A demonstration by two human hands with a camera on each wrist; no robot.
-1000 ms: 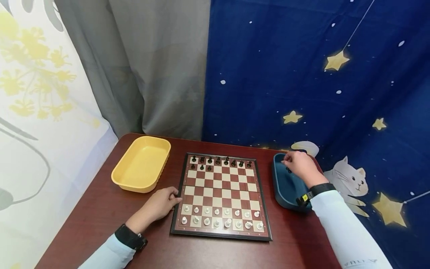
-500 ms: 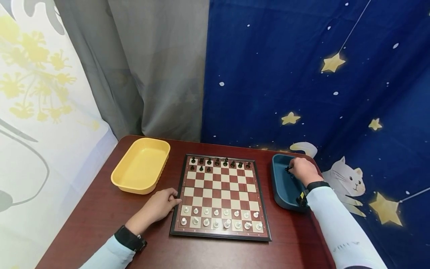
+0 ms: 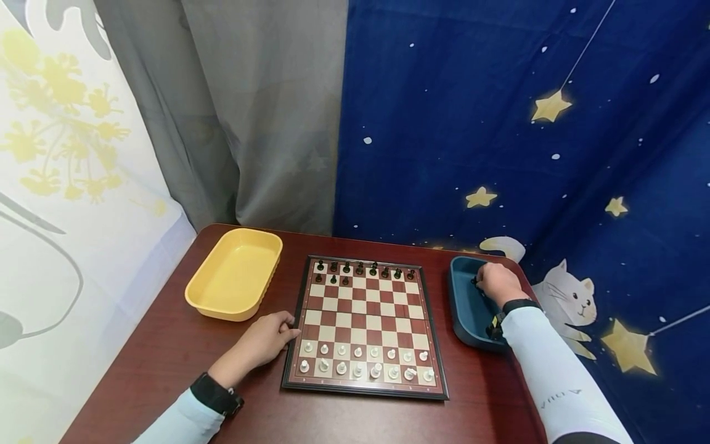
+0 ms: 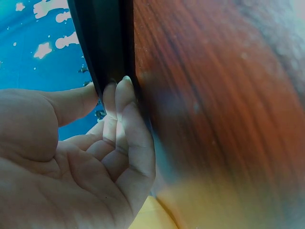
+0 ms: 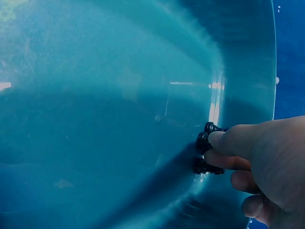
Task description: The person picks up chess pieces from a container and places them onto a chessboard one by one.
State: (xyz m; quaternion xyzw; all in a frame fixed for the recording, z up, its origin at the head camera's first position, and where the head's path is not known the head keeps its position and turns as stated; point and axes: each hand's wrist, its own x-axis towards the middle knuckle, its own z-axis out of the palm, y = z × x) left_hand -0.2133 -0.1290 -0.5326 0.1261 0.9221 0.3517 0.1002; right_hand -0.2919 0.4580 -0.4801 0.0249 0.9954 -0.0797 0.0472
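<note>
A: Our right hand (image 5: 267, 171) pinches black chess pieces (image 5: 206, 153) low in the blue tray (image 3: 466, 311), right of the chessboard (image 3: 366, 327).

B: Our left hand (image 3: 266, 339) rests fingertips (image 4: 119, 95) on the chessboard's left edge, holding nothing, probably steadying it. Sleeve lettering is unreadable.

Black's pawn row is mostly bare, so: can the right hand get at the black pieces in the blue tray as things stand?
Probably yes. The right hand is already inside the blue tray, its fingertips on the black pieces against the tray wall, with nothing visible over them.
</note>
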